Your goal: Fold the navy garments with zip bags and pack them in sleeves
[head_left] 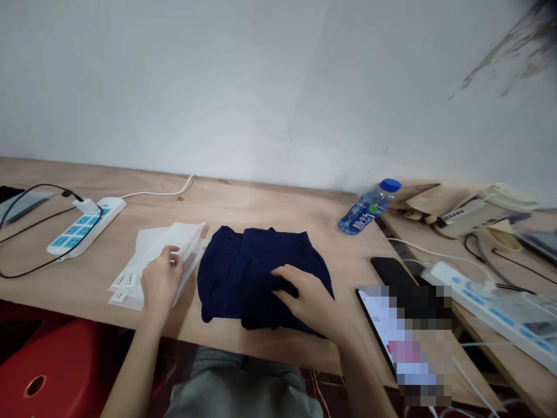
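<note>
A navy blue cloth garment (261, 273) lies folded in a loose bundle at the middle of the wooden table, close to its front edge. Over its right part rests my right hand (307, 296), thumb and index finger apart, touching the fabric without gripping it. To the left of the garment is a thin white plastic bag (150, 247), with small white labels (125, 280) at its lower left. My left hand (163, 278) is on this bag with curled fingers closed at its raised right side. The fingertips are partly hidden.
On the left is a power strip (87, 226) with black cables. A water bottle (368, 209) lies tilted behind the garment at right. A phone with a lit screen (383, 325) and another power strip (491, 313) sit further right. A red stool (61, 366) stands below left.
</note>
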Available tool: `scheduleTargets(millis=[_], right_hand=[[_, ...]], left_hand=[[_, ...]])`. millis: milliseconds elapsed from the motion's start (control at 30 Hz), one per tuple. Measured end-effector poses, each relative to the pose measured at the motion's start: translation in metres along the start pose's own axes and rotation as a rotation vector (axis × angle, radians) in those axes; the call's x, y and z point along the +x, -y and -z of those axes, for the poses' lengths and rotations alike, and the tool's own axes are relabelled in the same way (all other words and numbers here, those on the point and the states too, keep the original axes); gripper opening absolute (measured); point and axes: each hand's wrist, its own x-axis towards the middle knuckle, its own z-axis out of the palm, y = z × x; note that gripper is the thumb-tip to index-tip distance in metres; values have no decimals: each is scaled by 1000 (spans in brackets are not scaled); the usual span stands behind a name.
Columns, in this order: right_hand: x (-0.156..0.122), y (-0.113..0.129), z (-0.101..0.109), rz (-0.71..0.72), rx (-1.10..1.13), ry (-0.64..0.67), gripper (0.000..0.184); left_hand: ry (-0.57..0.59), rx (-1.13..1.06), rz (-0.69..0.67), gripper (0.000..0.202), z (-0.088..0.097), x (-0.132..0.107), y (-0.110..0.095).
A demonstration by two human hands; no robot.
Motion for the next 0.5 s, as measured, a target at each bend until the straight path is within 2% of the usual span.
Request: scheduleTargets(millis=[67, 167, 267, 367, 500], right_hand=[[-2, 2, 18, 42, -35, 58, 26], [-6, 4, 38, 31, -75, 106, 31], [-10, 5, 48, 30, -80, 185, 37], [-14, 11, 55, 41, -88, 302, 42], [-18, 27, 68, 76, -69, 477, 46]], left_hand=[[-88, -40, -50, 21, 19, -5, -5], [-206, -150, -234, 18, 44, -13, -14], [-246, -311, -430, 21, 53, -19, -31], [-179, -412, -588, 26, 40, -22, -55], [17, -514, -775, 33, 2, -25, -90]])
